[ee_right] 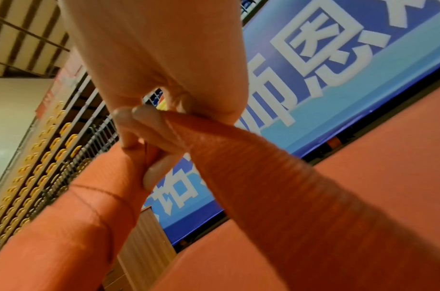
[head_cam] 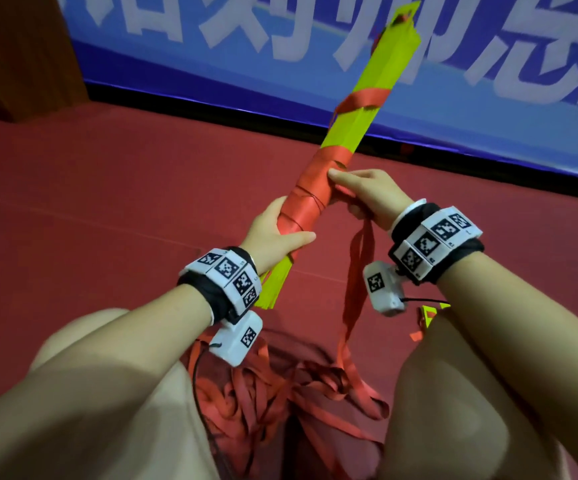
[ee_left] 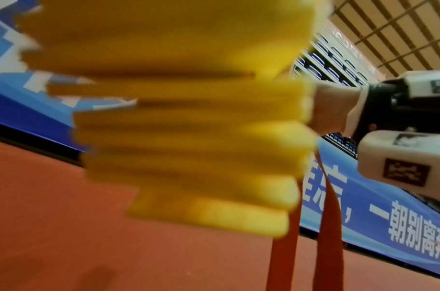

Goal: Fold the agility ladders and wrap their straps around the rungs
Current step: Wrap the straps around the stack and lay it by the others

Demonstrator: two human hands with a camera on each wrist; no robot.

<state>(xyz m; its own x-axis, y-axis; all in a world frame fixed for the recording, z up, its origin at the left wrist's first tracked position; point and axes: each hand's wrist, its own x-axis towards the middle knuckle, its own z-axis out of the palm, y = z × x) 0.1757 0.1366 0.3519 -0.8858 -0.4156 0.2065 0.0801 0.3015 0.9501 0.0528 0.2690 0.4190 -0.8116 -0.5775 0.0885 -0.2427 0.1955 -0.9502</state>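
A stack of yellow-green ladder rungs (head_cam: 367, 98) is held slanting up and away from me, its near ends (ee_left: 189, 137) filling the left wrist view. Red strap (head_cam: 318, 188) is wound thickly round the stack's middle, with one loose turn (head_cam: 363, 100) higher up. My left hand (head_cam: 277, 233) grips the bundle below the wrapping, thumb across the front. My right hand (head_cam: 360, 192) pinches the strap (ee_right: 214, 149) against the wrapped bundle (ee_right: 64, 226), thumb on top. From that hand a doubled length of strap (head_cam: 356, 271) hangs down to a tangled red pile (head_cam: 280, 393) between my knees.
I am low over a red floor (head_cam: 107, 185), knees (head_cam: 488, 375) on either side of the strap pile. A blue banner with white characters (head_cam: 315, 36) runs along the wall ahead. A brown wooden panel (head_cam: 28, 53) stands at the far left. More yellow and red ladder pieces (head_cam: 429, 317) lie by my right knee.
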